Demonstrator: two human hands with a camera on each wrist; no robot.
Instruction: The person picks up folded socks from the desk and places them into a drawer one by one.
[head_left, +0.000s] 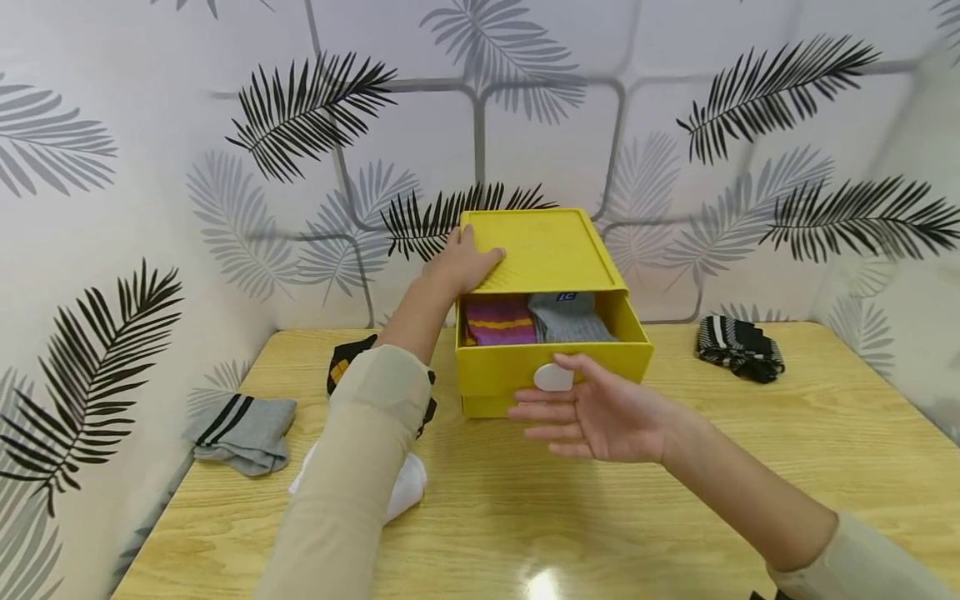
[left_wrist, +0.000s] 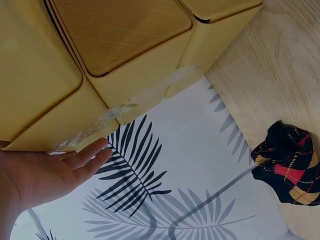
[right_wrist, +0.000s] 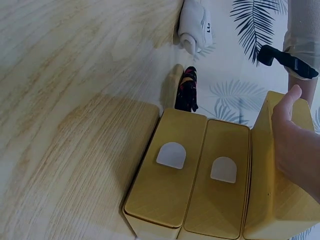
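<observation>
Resting on the upper left edge of a yellow plastic box (head_left: 540, 250) with drawers, at the centre of the head frame, the left hand (head_left: 467, 262) lies with its fingers extended and its thumb on the lid. A yellow drawer (head_left: 487, 371) stands partway out; a purple sock with orange stripes (head_left: 498, 321) and a ribbed grey sock with blue lettering (head_left: 573, 325) lie side by side in it. Just right of the frame's centre, the right hand (head_left: 611, 417) is spread wide, its straight fingers below a rounded white pull tab (head_left: 551, 379) and its thumb at the tab's upper edge; whether it touches cannot be told.

In the right wrist view, two lower yellow drawers with white tabs fill the lower middle, both pushed in.

On the light wooden table (head_left: 720, 492), a grey sock with two black stripes (head_left: 247, 433) lies at the left of the head frame, a white sock (head_left: 407, 487) at lower left, partly hidden by the left forearm, and a black-and-white patterned sock (head_left: 738, 348) at the right. A dark argyle sock (left_wrist: 287, 165) shows at the right of the left wrist view.
</observation>
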